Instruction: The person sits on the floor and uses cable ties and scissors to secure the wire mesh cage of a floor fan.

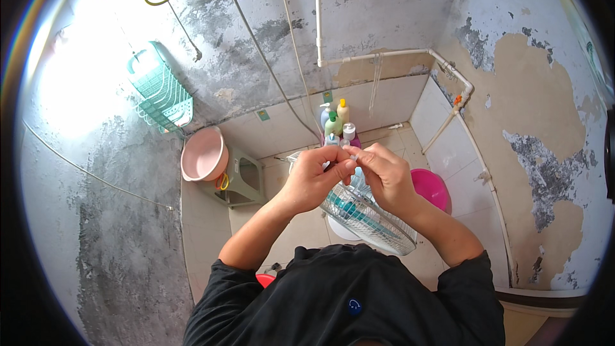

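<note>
Mottled grey walls [128, 218], peeling in patches, close in a small room seen from above. White tiles [400, 93] line their lower part ahead of both hands and to the right. Pale tile floor [304, 237] spreads beneath the hands; a strip of it lies open between stool and fan, below the left hand, and ends at the tiled wall edges.

A person in a black shirt [384, 295] leans in, forearms reaching forward. A grey-green stool [242, 193] stands left of the left hand. A fan [381, 221] with a wire cage and turquoise blades stands tilted directly below both hands. A teal basket [163, 96] hangs on the wall, farther left and well apart. A pink basin [205, 154] sits on the stool; a magenta basin [430, 189] is just right of the right hand.

The left hand [311, 176] and right hand [387, 176] are curled, fingertips meeting; whether they pinch something small cannot be told. Bottles [333, 125] cluster just ahead of them.
</note>
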Motion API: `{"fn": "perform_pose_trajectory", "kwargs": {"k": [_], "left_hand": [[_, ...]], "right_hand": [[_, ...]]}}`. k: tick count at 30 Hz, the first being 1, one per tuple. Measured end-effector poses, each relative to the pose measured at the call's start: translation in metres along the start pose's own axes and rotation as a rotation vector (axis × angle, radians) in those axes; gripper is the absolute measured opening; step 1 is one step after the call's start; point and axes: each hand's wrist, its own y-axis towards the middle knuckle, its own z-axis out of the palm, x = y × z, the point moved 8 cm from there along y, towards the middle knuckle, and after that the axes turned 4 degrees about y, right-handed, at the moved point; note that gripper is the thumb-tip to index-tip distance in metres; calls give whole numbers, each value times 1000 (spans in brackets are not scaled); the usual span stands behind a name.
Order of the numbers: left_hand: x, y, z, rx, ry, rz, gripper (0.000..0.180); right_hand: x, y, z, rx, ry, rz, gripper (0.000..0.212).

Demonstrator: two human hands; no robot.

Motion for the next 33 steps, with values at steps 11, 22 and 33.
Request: {"fn": "perform_pose_trajectory", "kwargs": {"k": [11, 22, 33], "left_hand": [[-3, 2, 1, 38, 6, -5, 15], [-1, 3, 3, -9, -130, 1, 16], [2, -4, 0, -155, 113, -72, 11]], "right_hand": [[-19, -1, 0, 1, 105, 212, 34], [-3, -4, 0, 5, -104, -111, 24], [-36, -7, 7, -64, 602, 571, 16]]}}
